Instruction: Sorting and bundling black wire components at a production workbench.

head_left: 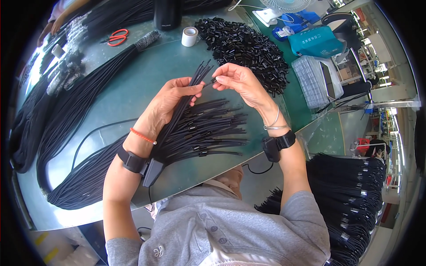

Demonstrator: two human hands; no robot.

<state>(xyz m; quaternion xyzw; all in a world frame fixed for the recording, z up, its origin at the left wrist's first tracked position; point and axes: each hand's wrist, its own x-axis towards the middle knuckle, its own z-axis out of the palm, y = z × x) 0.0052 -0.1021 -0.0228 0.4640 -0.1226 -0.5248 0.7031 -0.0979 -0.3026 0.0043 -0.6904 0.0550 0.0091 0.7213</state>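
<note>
My left hand (167,98) is closed round a bundle of thin black cables (195,76), its thumb lying across them and their ends pointing up and away. My right hand (243,85) meets it from the right, thumb and forefinger pinched on a small dark piece at the end of one cable (208,83). The fingertips cover most of that piece, so its exact shape is hard to make out. Under and right of the bundle, more black cables (217,133) fan out on the table, several with a short black sleeve partway along.
A large heap of short black tubes (248,48) lies beyond my right hand. Farther off are a tape roll (189,37), red-handled scissors (117,37) and a black cylinder (167,13). Long cable bundles (88,84) cover the left. A clear plastic box (313,82) stands right; another person's arm (64,17) shows far left.
</note>
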